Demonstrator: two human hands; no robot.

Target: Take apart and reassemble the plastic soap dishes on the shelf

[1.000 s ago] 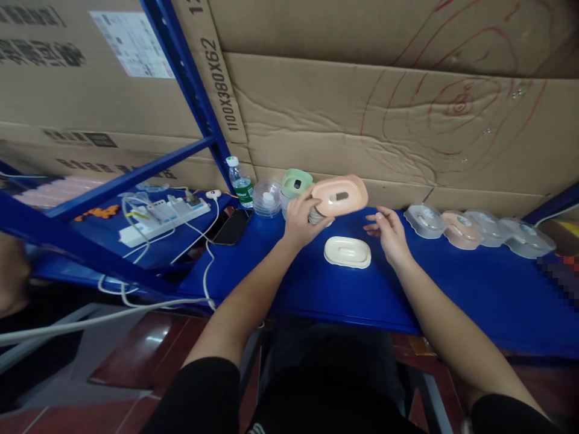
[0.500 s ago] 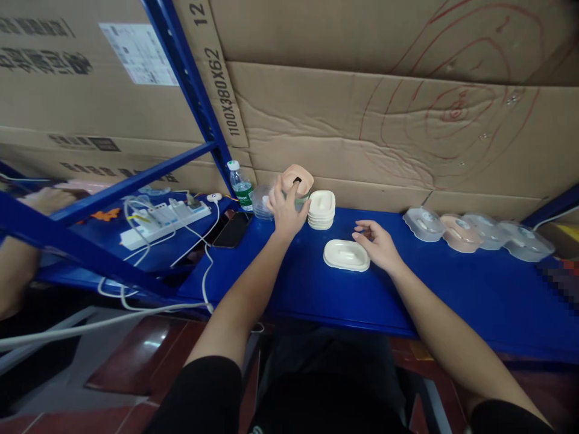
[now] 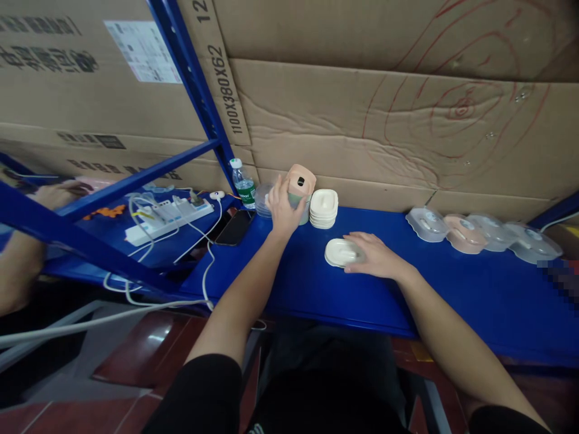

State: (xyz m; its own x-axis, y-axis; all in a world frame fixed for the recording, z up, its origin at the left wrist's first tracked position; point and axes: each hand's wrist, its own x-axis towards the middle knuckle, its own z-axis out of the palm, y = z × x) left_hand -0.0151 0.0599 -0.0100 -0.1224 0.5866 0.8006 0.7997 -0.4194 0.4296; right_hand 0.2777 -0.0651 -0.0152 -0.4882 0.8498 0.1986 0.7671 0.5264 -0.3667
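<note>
On the blue shelf lies a shallow cream oval dish [image 3: 337, 253]. My right hand [image 3: 375, 256] covers its right end, with the fingers at the far edge and the thumb at the near edge. My left hand [image 3: 286, 211] curls around the front and left of a stack whose top is a peach rounded-square piece [image 3: 304, 176] with a dark opening. Greenish and clear pieces show under the peach one; my palm hides part of them. Just right of that stack stands a pile of cream rounded-square pieces [image 3: 324, 208].
Clear lids [image 3: 265, 199], a water bottle [image 3: 243, 184] and a phone [image 3: 235, 227] lie left. A row of clear and peach lidded cases [image 3: 465, 234] stands right. Beyond the blue post are a power strip [image 3: 169, 222], cables and another person's hand [image 3: 54, 194]. Cardboard [image 3: 339, 138] backs the shelf.
My right hand has moved left and down onto the cream dish. My left index finger has come off the dark opening, and that hand now sits lower around the stack.
</note>
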